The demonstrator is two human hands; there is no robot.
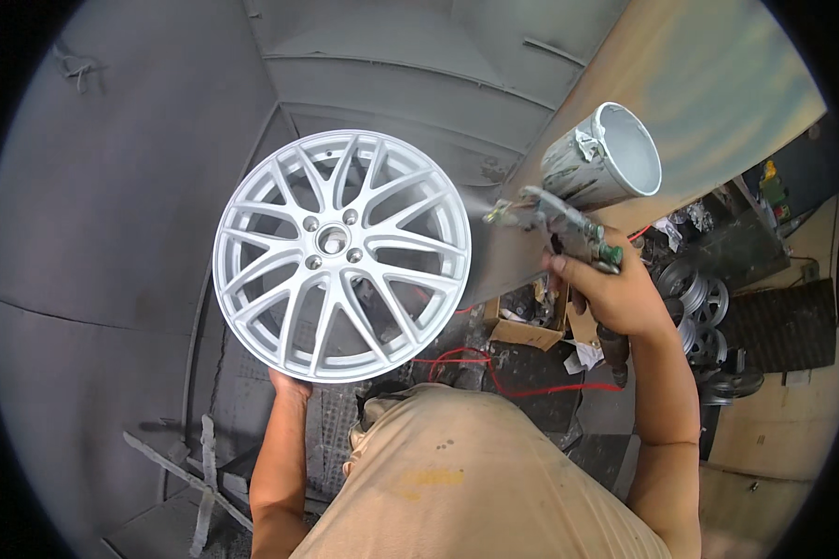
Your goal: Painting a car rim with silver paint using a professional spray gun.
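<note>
A silver-white multi-spoke alloy wheel (331, 213) is raised in front of me, face toward me. My left hand (292, 384) is at its lower edge and holds it from below; the fingers are hidden behind the wheel. On the right, my right hand (615, 284) is closed around a paint-smeared spray gun (569, 228). Its nozzle points left at the wheel's right edge, a short gap away, with a faint pale mist in between. A grey-white paint cup (578, 163), streaked with drips, sits tilted on top of the gun.
Grey booth walls (112, 214) stand left and ahead. A red hose (559, 388) runs across the floor near a cardboard box (527, 331). Several bare wheels (708, 312) are stacked at right. Lower left is a crossed, paint-crusted stand (205, 484).
</note>
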